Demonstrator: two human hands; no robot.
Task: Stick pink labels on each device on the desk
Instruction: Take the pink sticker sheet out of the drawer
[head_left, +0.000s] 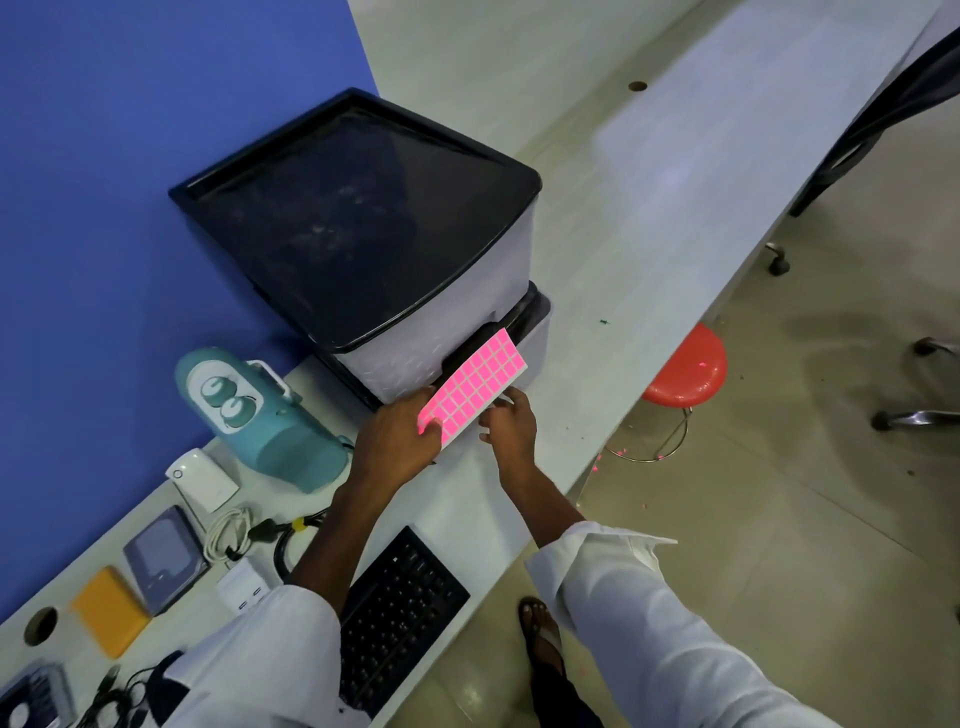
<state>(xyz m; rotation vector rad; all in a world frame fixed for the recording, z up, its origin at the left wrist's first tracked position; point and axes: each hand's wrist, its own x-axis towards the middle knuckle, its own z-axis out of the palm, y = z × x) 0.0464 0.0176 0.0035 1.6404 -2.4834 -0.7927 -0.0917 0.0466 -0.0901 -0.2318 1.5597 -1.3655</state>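
A sheet of pink labels (474, 384) is tilted up in front of the grey printer with a black top (363, 228). My left hand (395, 441) grips the sheet's lower left corner, thumb on the pink squares. My right hand (509, 423) is at the sheet's right edge, fingers curled and touching its underside; whether it holds a peeled label is hidden. On the desk to the left lie a teal device (260, 415), a white box (202, 478), a grey drive (163, 558), an orange device (111, 616), a white charger (241, 590) and a black keyboard (400, 613).
A blue partition (104, 208) backs the white desk (649, 208). Coiled cables (234, 530) lie near the charger. A red stool (688, 371) stands on the floor beside the desk edge, with chair legs at the right. A cable hole (40, 625) is at the desk's left end.
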